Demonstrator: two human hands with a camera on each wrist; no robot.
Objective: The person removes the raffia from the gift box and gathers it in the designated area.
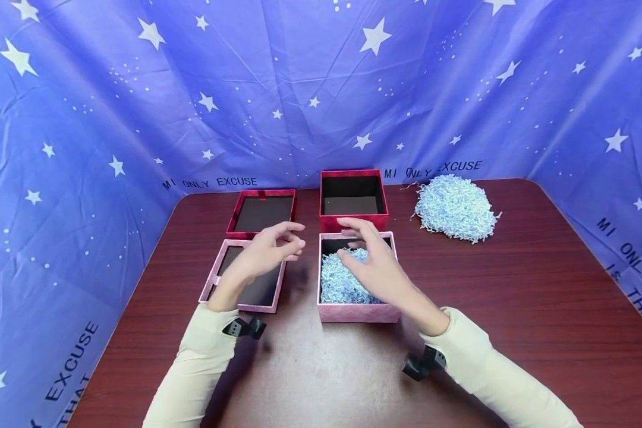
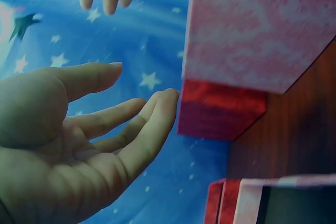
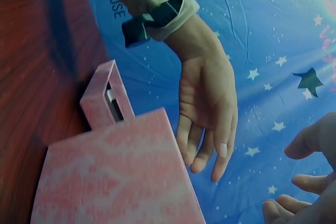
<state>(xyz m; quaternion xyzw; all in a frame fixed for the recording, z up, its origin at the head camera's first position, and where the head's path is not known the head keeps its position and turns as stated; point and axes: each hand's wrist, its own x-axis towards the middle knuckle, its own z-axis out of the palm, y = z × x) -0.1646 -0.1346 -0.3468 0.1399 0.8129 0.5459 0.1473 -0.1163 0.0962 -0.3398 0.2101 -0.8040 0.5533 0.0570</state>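
Observation:
A pink box point(image 1: 358, 312) stands at the middle of the table, with light blue paper shreds point(image 1: 345, 278) inside it. Over its right side hovers my right hand point(image 1: 377, 261), fingers loosely bent and holding nothing. My left hand point(image 1: 267, 252) is raised above the pink lid point(image 1: 249, 308), left of the pink box; its palm faces inward and nothing lies between thumb and fingers. In the left wrist view, the left hand point(image 2: 105, 140) shows relaxed fingers beside the pink box point(image 2: 252, 30). The lid lies with its dark inside up, partly hidden by the left hand and wrist.
Behind the pink box stands a red box point(image 1: 354, 223) with a dark inside. A red lid point(image 1: 262, 213) lies at back left, behind the pink lid. A loose heap of light blue paper shreds point(image 1: 455, 208) sits at back right. A blue star-printed cloth point(image 1: 310, 77) hangs around the table.

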